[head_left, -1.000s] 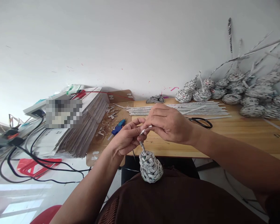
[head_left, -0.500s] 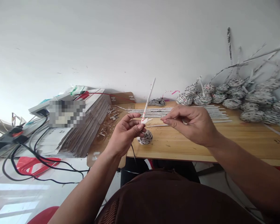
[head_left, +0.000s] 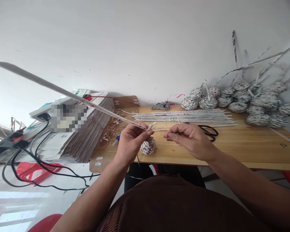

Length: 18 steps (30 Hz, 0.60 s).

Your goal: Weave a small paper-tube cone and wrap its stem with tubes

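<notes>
My left hand [head_left: 134, 139] is closed in a pinch on a long rolled-paper stick [head_left: 70, 94], which slants far up to the left. A short white paper end [head_left: 151, 125] pokes out above that thumb. Just below the fingers is a small woven paper ball [head_left: 148, 147]; whether it is joined to the held paper is hidden. My right hand [head_left: 183, 138] is apart on the right, with thumb and fingertips pressed together. What they hold, if anything, is too small to make out. Black-handled scissors [head_left: 213, 132] lie behind that wrist, partly covered.
Several rolled-paper sticks [head_left: 183, 116] lie across the wooden table [head_left: 251, 148]. Woven paper pieces [head_left: 263, 100] with upright ends crowd the back right. Leftward are a tall paper stack [head_left: 87, 138], scraps and black cables [head_left: 38, 164]. A grey crumpled cloth [head_left: 160, 105] rests by the wall.
The paper stick has swung from nearly upright to a long slant toward the left. My right hand has moved slightly left and down, and the scissors' handles now show behind it.
</notes>
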Tool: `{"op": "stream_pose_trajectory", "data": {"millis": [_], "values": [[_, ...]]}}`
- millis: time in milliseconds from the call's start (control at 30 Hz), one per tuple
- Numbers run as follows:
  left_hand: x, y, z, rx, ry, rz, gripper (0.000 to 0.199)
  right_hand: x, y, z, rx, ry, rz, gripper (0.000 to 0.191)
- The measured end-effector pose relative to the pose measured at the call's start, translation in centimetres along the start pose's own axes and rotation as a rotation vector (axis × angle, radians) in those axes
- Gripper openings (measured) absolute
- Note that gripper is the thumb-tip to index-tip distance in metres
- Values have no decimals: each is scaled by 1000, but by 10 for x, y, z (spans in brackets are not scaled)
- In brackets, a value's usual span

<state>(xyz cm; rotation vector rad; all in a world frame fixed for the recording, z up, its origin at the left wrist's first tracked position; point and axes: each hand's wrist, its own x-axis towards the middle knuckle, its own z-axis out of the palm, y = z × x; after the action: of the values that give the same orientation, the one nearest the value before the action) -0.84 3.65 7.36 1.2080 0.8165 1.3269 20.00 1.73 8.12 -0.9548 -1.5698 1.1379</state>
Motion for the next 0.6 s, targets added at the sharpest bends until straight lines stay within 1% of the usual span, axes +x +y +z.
{"op": "stream_pose_trajectory", "data": {"millis": [133, 200, 267, 367, 433, 467, 533, 600], "values": [[-2, 2, 4, -20, 9, -25, 30, -6, 7, -4, 54, -41, 84, 29], [-3, 5, 4, -19, 15, -22, 29, -10, 10, -5, 43, -45, 92, 32], [-4, 8, 4, -2, 25, -7, 27, -15, 14, -5, 19, -10, 62, 36], [-5, 9, -1, 30, 43, 3, 25, -27, 18, -10, -42, 93, 17, 43], [-4, 9, -5, 46, 50, 4, 27, -38, 19, -16, -89, 134, 31, 46], [-4, 9, -7, 53, 51, 9, 27, -45, 19, -21, -110, 134, 55, 48], [-2, 9, -10, 69, 48, 36, 27, -59, 16, -32, -146, 100, 125, 51], [-1, 9, -11, 80, 44, 56, 31, -73, 14, -46, -200, 75, 208, 46]]}}
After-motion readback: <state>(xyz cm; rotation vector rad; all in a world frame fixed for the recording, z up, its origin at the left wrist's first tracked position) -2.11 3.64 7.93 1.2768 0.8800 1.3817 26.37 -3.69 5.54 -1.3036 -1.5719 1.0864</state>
